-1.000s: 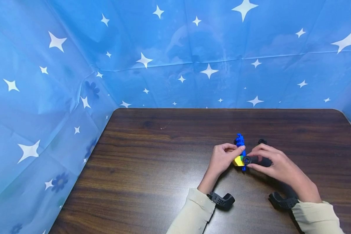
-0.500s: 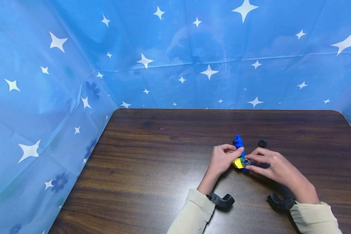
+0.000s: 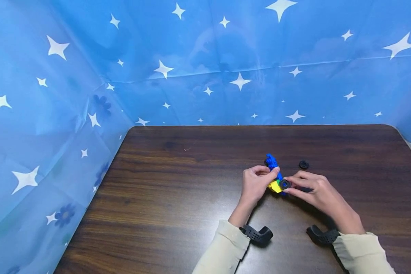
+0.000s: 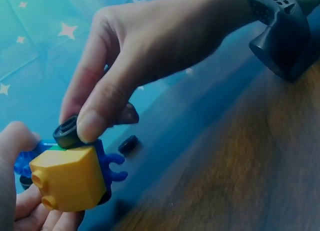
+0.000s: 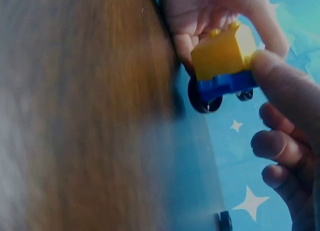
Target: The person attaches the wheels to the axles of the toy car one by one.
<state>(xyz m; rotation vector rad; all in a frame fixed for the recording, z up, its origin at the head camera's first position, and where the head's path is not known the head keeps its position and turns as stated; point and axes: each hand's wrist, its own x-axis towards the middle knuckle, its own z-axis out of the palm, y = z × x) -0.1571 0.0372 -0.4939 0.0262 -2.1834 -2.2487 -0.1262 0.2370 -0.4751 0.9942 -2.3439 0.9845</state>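
Toy car (image 3: 279, 176) swung left, far end beyond the gripping left hand (image 3: 258, 183); right hand (image 3: 321, 192) pinched a wheel (image 3: 284, 184) against it.

Dark wood-grain table (image 3: 157, 198), blue backdrop (image 3: 191, 42) behind, white 4-pointed stars (image 3: 240, 82), darker blue flowers (image 3: 64, 215)

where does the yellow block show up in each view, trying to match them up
Head: right of centre, lower half; the yellow block lies between the left hand and the right hand.
Left wrist: lower left, large; the block is just below the black wheel.
Right wrist: upper right; the block is above the blue base.
Shared landmark: the blue base, seen in all three.
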